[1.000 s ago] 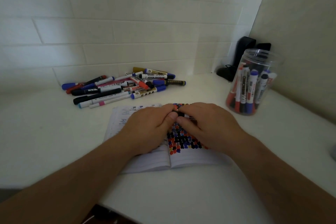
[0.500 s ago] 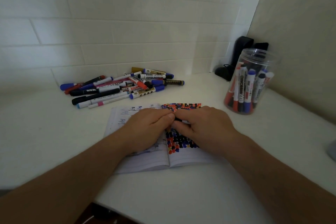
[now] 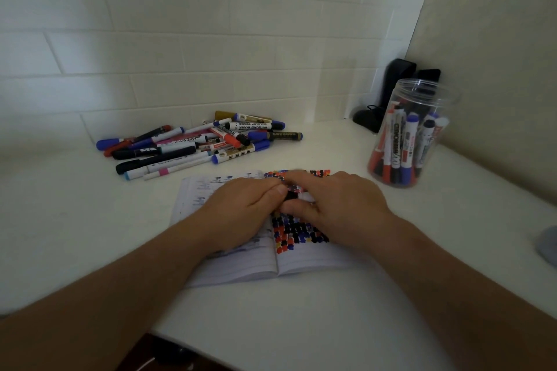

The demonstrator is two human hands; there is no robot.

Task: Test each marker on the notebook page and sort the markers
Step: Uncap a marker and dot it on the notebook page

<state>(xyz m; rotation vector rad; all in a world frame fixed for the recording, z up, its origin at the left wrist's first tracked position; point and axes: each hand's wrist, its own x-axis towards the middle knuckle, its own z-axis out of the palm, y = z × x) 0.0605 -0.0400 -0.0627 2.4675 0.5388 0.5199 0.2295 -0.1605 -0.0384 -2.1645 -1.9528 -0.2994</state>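
Both hands meet over the open notebook (image 3: 241,268), which lies near the front edge of the tabletop (image 3: 301,325), midway along it. The left hand (image 3: 241,214) and the right hand (image 3: 337,208) pinch one marker (image 3: 297,196) between them: the left fingers (image 3: 278,191) curl round its black end, the right fingers (image 3: 297,208) round its white barrel. That two-handed hold, low over the page, suits pulling the cap off or pressing it back on; which of the two cannot be told, as the tip is hidden.

The right-hand page carries a dense grid of test marks (image 3: 298,232) in black, blue, red and orange, set in rows so that each trial stays apart from the others.

The loose pile of markers (image 3: 193,144) lies toward the back edge, left of centre, within the left hand's reach, and looks like one group. The clear plastic jar (image 3: 407,141) stands near the right edge with markers upright inside, probably the other group.

In the pile one white barrel reads "WHITEBOARD MARKER". A barrel in the jar reads "WHITEBOARD". Other labels are too small to read, and the writing on the left-hand page is illegible.
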